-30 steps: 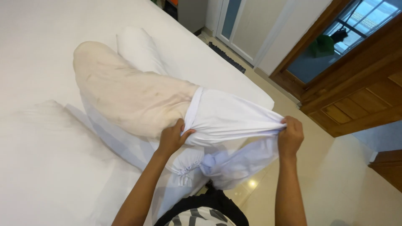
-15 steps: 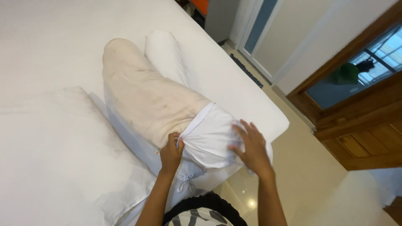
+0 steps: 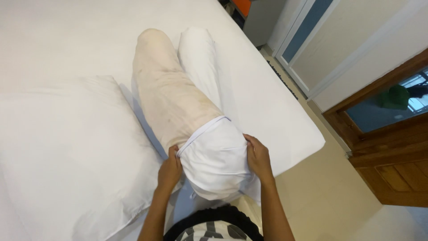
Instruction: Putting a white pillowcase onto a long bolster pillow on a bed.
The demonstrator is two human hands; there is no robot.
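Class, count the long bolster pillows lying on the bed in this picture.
2: a beige bolster partly in a white cover, gripped by both hands, and a white bolster beside it. None seems hidden.

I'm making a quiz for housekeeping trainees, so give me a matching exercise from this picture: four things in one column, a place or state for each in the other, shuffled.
Things:
1. beige bolster
2. white cover
3. white bolster
4. flat pillow

Places or states:
A. lies far left on the bed
B. gripped by left hand and right hand
C. stained, mostly bare
D. lies fully covered behind the stained one

Pairs: 1-C, 2-B, 3-D, 4-A
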